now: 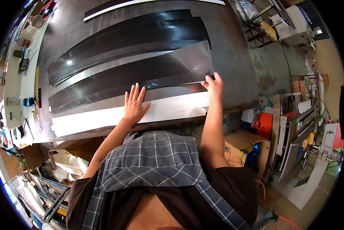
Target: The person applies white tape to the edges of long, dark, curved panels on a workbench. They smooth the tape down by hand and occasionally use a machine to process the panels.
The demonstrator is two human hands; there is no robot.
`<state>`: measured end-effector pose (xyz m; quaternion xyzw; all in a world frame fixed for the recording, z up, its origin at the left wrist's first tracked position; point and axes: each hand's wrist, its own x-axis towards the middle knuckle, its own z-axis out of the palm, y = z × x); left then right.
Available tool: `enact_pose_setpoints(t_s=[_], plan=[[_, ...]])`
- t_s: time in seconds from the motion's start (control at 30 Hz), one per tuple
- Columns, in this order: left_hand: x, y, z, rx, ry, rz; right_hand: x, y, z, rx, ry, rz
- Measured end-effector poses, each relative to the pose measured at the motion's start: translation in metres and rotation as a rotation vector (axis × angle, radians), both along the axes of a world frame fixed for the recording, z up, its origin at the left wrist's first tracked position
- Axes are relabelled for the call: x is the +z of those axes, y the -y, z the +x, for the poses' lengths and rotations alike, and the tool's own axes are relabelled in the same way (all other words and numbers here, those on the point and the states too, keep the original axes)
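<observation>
A long glossy black strip (pixel 114 87) lies slantwise across the dark worktable (pixel 235 57). My right hand (pixel 214 90) pinches its near right corner between thumb and curled fingers. My left hand (pixel 133 108) rests flat with the fingers spread, its fingertips on the strip's near edge and its palm over several white strips (pixel 172 109). Those white strips lie overlapped along the table's near edge. Beyond the held strip, more black strips (pixel 141 34) are spread in an overlapping pile.
Another dark strip with a white edge (pixel 152 4) lies at the far side. A white side bench (pixel 24 80) with small tools runs along the left. Below the table are cardboard boxes (pixel 242 143). Leaning panels (pixel 294 153) and a shelf frame stand at the right.
</observation>
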<state>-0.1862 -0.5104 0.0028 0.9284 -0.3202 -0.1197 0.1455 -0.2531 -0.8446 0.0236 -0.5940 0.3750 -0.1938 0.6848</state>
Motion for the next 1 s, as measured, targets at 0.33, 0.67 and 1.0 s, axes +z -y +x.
enact_pose_setpoints(t_s=[0.33,0.67,1.0], plan=[[-0.011,0.031,0.081,0.040,0.180,-0.007,-0.026,0.034,0.058,0.031,0.530,0.486],[-0.014,0.084,0.160,0.068,0.186,-0.167,-0.064,0.116,0.112,0.103,-0.416,-0.849],[-0.003,0.124,0.041,-0.212,-0.006,-0.371,-0.018,0.040,0.000,0.477,-0.300,-0.890]])
